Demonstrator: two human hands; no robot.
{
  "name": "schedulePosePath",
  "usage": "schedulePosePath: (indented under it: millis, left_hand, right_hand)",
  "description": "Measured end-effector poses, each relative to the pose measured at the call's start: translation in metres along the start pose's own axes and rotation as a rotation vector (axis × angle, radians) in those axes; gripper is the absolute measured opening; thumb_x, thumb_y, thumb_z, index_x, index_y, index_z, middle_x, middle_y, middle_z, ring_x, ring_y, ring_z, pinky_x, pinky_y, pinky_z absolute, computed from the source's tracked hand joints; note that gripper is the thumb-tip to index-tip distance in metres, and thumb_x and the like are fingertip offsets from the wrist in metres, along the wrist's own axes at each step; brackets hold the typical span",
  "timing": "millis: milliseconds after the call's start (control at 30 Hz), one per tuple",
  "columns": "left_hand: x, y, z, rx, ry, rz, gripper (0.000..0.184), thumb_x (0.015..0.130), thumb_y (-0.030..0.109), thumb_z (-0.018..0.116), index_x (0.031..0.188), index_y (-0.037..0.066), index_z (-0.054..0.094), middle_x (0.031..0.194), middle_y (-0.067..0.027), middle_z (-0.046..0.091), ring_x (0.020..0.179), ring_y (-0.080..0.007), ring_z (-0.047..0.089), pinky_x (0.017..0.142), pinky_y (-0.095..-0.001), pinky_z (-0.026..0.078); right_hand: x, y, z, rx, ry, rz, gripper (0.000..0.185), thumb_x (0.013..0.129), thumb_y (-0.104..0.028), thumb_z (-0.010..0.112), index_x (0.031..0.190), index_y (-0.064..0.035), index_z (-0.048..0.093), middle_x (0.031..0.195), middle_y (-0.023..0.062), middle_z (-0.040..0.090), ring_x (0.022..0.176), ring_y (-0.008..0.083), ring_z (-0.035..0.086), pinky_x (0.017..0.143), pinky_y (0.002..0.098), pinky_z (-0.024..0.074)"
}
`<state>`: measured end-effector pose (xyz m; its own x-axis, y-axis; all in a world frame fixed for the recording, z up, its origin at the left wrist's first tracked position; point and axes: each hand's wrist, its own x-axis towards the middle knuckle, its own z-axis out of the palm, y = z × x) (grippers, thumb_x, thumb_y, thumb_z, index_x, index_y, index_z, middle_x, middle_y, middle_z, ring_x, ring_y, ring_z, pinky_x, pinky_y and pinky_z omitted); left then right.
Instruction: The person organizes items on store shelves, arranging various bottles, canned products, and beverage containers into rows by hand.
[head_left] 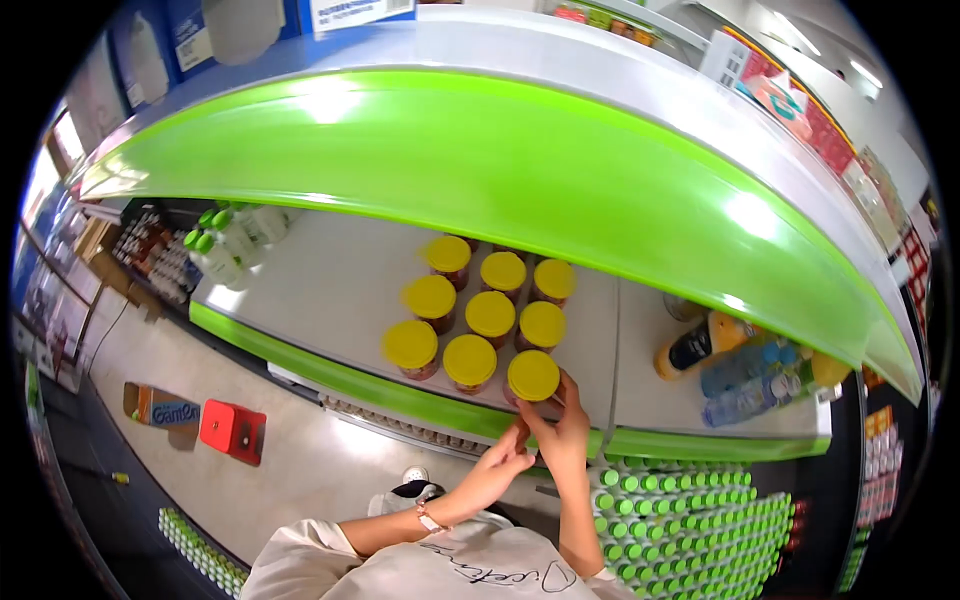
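1. Right hand [562, 432]: fingers pinch the round, yellow-lidded transparent jar [533, 376] on the white shelf [330, 270], right of two similar near jars [469, 362].
2. Left hand [500, 468]: just left; finger state cannot be told.

Open shelf [330, 280] left of jars [490, 314], green ledge [520, 160] (curved) overhead

Bright yellow lids [490, 314] top the jars [420, 373], reddish brown below, on that pale grey shelf [320, 265] with its lime-green edge [290, 358]; the shelf front above [500, 150] shines lime too. Over there, white bottles [217, 262] wear green caps [205, 243], an orange bottle [668, 362] has a black label [690, 348], and the stool [233, 432] glows red. The off-white shirt [400, 570] carries black script [490, 577].
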<state>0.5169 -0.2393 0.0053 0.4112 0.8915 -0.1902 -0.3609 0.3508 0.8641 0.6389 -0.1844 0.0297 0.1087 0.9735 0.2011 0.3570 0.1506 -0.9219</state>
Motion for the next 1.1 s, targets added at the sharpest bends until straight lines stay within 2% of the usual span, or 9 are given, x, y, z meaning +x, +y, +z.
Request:
schedulePosePath:
  millis: [133,200,300,333,433,533,700,933,1100]
  left_hand:
    - [-0.012,-0.013,0.007,-0.065,-0.034,-0.161,0.051,0.094,0.018,0.048,0.141,0.004,0.036,0.137,-0.0053,0.047,0.127,-0.0139,0.039,0.105,-0.0264,0.028]
    - [-0.018,-0.056,0.006,-0.368,-0.209,-0.214,0.050,0.094,0.020,0.043,0.141,0.005,0.037,0.136,-0.0051,0.048,0.129,-0.0140,0.039,0.107,-0.0274,0.028]
    - [-0.037,-0.074,0.021,-0.438,-0.324,-0.630,0.041,0.098,0.026,0.040,0.134,0.006,0.044,0.130,-0.0037,0.050,0.122,-0.0108,0.044,0.103,-0.0251,0.031]
    - [-0.042,-0.085,0.024,-0.400,-0.338,-0.765,0.036,0.099,0.028,0.040,0.126,0.007,0.052,0.120,-0.0015,0.056,0.112,-0.0087,0.051,0.096,-0.0231,0.038]
    - [-0.054,-0.127,0.004,-0.801,-1.104,-0.789,0.025,0.100,0.032,0.039,0.098,0.012,0.055,0.086,0.0078,0.054,0.076,-0.0037,0.051,0.069,-0.0177,0.042]
    - [-0.108,-0.112,0.010,-0.349,-0.393,-0.944,0.026,0.101,0.032,0.040,0.081,0.017,0.045,0.067,0.0113,0.037,0.057,-0.0029,0.035,0.052,-0.0167,0.031]
    - [-0.211,-0.121,-0.066,-0.473,-0.513,-1.000,0.022,0.100,0.026,0.043,0.087,0.011,0.054,0.070,0.0086,0.056,0.054,-0.0005,0.054,0.055,-0.0117,0.049]
    - [-0.357,-0.157,-0.093,-0.643,-0.258,-1.086,0.025,0.099,0.023,0.044,0.081,0.009,0.056,0.070,0.0054,0.061,0.052,0.0006,0.055,0.048,-0.0097,0.046]
    - [-0.400,-0.248,-0.112,-0.608,-0.728,-1.081,0.034,0.101,0.026,0.034,0.082,0.008,0.055,0.073,0.0014,0.065,0.053,-0.0031,0.056,0.048,-0.0157,0.045]
  right_hand:
    - [-0.011,0.007,-0.006,0.108,0.082,-0.008,0.052,0.078,-0.013,0.071,0.124,0.0036,0.055,0.116,0.0204,0.062,0.101,0.0267,0.063,0.088,0.0370,0.0492]
    - [-0.029,0.015,-0.020,0.104,0.442,-0.141,0.016,0.080,-0.002,0.059,0.090,0.0045,0.069,0.084,0.0147,0.069,0.071,0.0206,0.065,0.068,0.0331,0.0529]
    - [-0.038,-0.029,-0.047,0.315,0.648,-0.645,0.063,0.099,-0.042,0.027,0.065,-0.0007,0.060,0.058,0.0100,0.056,0.055,0.0212,0.053,0.053,0.0290,0.0427]
    - [-0.042,-0.050,-0.052,0.409,0.649,-0.750,0.059,0.100,-0.036,0.023,0.064,-0.0031,0.056,0.053,0.0067,0.049,0.051,0.0196,0.048,0.050,0.0290,0.0387]
    - [-0.058,-0.102,-0.048,0.698,0.647,-0.828,0.055,0.099,-0.039,0.026,0.059,-0.0066,0.046,0.050,0.0023,0.036,0.048,0.0150,0.036,0.049,0.0273,0.0279]
    - [-0.094,-0.131,-0.029,0.927,0.623,-0.820,0.053,0.096,-0.042,0.030,0.056,-0.0083,0.039,0.049,0.0013,0.031,0.048,0.0131,0.029,0.049,0.0266,0.0231]
    - [-0.170,-0.169,0.045,1.068,0.659,-0.732,0.052,0.094,-0.042,0.035,0.053,-0.0095,0.035,0.048,0.0008,0.028,0.047,0.0118,0.026,0.049,0.0267,0.0213]
    - [-0.262,-0.196,0.116,0.700,0.606,-0.828,0.053,0.096,-0.037,0.028,0.055,-0.0078,0.045,0.044,0.0020,0.034,0.045,0.0128,0.030,0.048,0.0274,0.0225]
    - [-0.321,-0.213,0.098,0.674,0.657,-0.832,0.053,0.097,-0.037,0.028,0.057,-0.0076,0.047,0.044,0.0021,0.035,0.044,0.0131,0.031,0.047,0.0264,0.0218]
